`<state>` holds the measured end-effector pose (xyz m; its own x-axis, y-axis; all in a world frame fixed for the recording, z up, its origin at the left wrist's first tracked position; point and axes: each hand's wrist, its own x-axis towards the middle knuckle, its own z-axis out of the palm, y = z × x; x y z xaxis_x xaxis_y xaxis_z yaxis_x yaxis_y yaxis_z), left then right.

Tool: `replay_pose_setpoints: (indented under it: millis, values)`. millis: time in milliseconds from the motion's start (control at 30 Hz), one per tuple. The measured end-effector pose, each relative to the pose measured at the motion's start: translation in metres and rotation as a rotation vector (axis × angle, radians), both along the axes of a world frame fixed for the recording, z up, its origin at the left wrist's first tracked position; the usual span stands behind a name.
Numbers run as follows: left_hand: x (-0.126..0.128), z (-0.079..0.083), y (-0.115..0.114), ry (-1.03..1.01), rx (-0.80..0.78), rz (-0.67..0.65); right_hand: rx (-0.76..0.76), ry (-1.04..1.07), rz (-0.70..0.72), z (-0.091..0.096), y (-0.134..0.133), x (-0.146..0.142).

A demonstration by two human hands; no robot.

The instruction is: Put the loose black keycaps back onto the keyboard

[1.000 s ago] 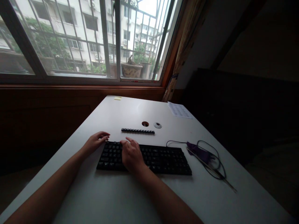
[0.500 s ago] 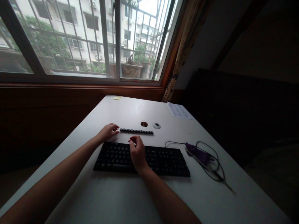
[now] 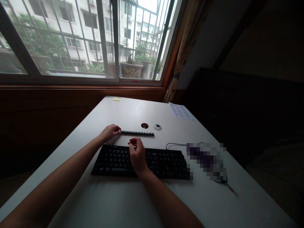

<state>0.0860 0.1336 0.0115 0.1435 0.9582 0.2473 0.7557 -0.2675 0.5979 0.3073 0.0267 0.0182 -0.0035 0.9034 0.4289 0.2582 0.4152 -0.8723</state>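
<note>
My left hand (image 3: 111, 133) is at the left end of a row of black keycaps (image 3: 137, 133) lined up on the white table. Its thumb and forefinger close around the end keycap. My right hand (image 3: 138, 155) hovers over the middle of a black keyboard (image 3: 114, 160), hiding part of the keys. Its fingers are curled with thumb and forefinger drawn together; anything between the tips is too small to make out. The keyboard lies just in front of the keycap row.
Behind the row are a round hole (image 3: 144, 126) in the table (image 3: 128, 110) and a ring-shaped grommet cover (image 3: 157, 127). A printed sheet (image 3: 181, 111) and a yellow note (image 3: 116, 99) lie farther back. At right, a pixelated patch covers a purple thing (image 3: 201, 157) and cable.
My left hand has reached slightly right, and its fingertips now meet the end of the keycap row. My right hand stays above the keyboard, fingers still curled. The view has shifted slightly.
</note>
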Motion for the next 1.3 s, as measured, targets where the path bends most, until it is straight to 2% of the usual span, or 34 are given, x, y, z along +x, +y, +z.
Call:
replay_pose_setpoints:
  millis: [133, 267, 367, 533, 667, 767, 900, 1167, 1300]
  values:
    - [0.001, 0.001, -0.002, 0.01, -0.007, 0.004, 0.004, 0.002, 0.003, 0.001, 0.0, 0.001]
    - [-0.001, 0.005, -0.013, 0.002, -0.014, 0.014, 0.006, 0.01, 0.0, 0.002, 0.0, 0.0]
    - [-0.005, 0.013, -0.03, -0.029, -0.039, 0.006, 0.009, 0.018, -0.001, 0.001, 0.001, 0.0]
    - [-0.007, 0.031, -0.069, -0.226, -0.223, -0.067, 0.001, 0.031, 0.008, 0.0, 0.001, 0.0]
    - [-0.004, 0.032, -0.09, -0.312, -0.308, -0.136, -0.002, 0.04, 0.012, 0.002, 0.0, 0.0]
    - [0.001, 0.026, -0.094, -0.327, -0.324, -0.187, 0.001, 0.038, 0.006, 0.003, 0.001, 0.0]
    - [0.005, 0.02, -0.093, -0.297, -0.269, -0.171, 0.001, 0.039, 0.001, 0.003, 0.001, 0.0]
    - [0.008, 0.02, -0.095, -0.282, -0.251, -0.187, 0.006, 0.048, 0.019, 0.003, 0.001, 0.0]
    - [0.01, 0.024, -0.098, -0.199, -0.164, -0.237, 0.011, 0.045, 0.03, 0.003, 0.001, 0.0]
